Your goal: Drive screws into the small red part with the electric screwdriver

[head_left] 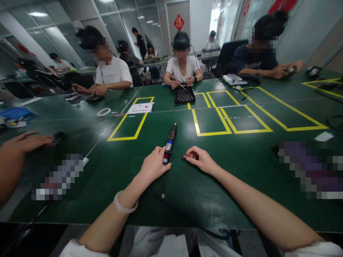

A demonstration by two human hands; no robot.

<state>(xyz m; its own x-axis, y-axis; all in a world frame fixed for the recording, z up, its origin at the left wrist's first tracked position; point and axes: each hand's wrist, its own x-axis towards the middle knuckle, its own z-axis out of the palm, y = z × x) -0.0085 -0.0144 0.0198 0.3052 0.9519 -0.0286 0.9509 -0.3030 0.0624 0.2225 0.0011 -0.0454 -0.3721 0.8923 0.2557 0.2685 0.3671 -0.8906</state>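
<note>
My left hand (pixel 154 164) is closed round the rear end of an electric screwdriver (pixel 169 140), a slim dark tool with a silver and blue band. It lies at a slant over the table, with its thin bit pointing away from me. To the right of it, my right hand (pixel 200 159) pinches a small red and orange piece (pixel 184 157) between thumb and fingers, low over the green table. Part of that piece is hidden by the fingers, so its kind is unclear. The two hands are apart.
A dark cable (pixel 182 212) runs along the table's near edge. Yellow tape outlines (pixel 214 134) mark the far side. Across the table, a person works over a black tray (pixel 184 96). At far left, a co-worker's hand (pixel 24 141) reaches in. A white roll (pixel 103 112) lies beyond.
</note>
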